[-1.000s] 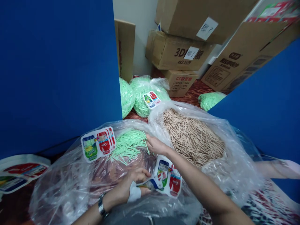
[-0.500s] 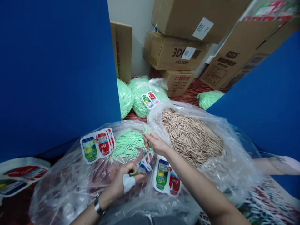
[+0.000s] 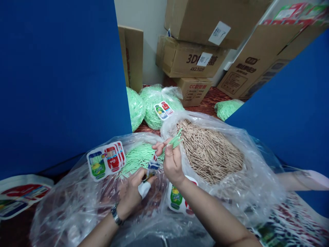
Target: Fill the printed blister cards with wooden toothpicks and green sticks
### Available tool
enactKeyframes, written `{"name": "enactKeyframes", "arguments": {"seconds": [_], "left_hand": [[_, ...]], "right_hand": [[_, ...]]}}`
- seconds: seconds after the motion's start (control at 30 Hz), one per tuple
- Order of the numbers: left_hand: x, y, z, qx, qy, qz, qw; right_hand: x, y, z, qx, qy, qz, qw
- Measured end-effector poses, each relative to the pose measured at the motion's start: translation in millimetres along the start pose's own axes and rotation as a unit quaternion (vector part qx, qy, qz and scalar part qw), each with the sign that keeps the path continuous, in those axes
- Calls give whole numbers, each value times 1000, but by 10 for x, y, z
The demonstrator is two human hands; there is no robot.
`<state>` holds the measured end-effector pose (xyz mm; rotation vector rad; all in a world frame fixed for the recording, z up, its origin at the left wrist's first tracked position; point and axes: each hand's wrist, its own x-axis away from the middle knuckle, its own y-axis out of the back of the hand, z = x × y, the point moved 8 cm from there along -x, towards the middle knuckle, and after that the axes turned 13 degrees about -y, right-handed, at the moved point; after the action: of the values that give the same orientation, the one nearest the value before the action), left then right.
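My left hand grips a small printed packet seen nearly edge-on, with a white patch at the hand whose nature I cannot make out. Close beside the packet's top, my right hand is closed around a bundle of thin green sticks. Below and left of that bundle, a heap of green sticks lies in a clear plastic bag. Brown sticks fill another plastic bag on the right. Several soda-printed packets lie on the left bag; another packet is partly hidden under my right forearm.
Blue panels stand on both sides. Tied bags of green sticks sit behind the open bags, with stacked cardboard boxes farther back. More printed packets lie at the far left. A patterned cloth is at lower right.
My right hand has turned, and its green sticks now point up and right. The packet in my left hand has tilted more upright and moved left, near the right fingers.
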<state>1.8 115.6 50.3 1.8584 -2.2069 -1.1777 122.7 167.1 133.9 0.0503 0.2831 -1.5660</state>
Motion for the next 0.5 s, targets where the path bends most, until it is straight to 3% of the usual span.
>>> {"name": "enactKeyframes", "arguments": {"seconds": [0.23, 0.5], "left_hand": [[-56, 20, -53, -10, -11, -3, 1000], [-110, 108, -120, -34, -66, -42, 996]], "right_hand": [[53, -51, -54, 60, 28, 5, 998], [234, -102, -289, 159, -33, 5, 987]]}}
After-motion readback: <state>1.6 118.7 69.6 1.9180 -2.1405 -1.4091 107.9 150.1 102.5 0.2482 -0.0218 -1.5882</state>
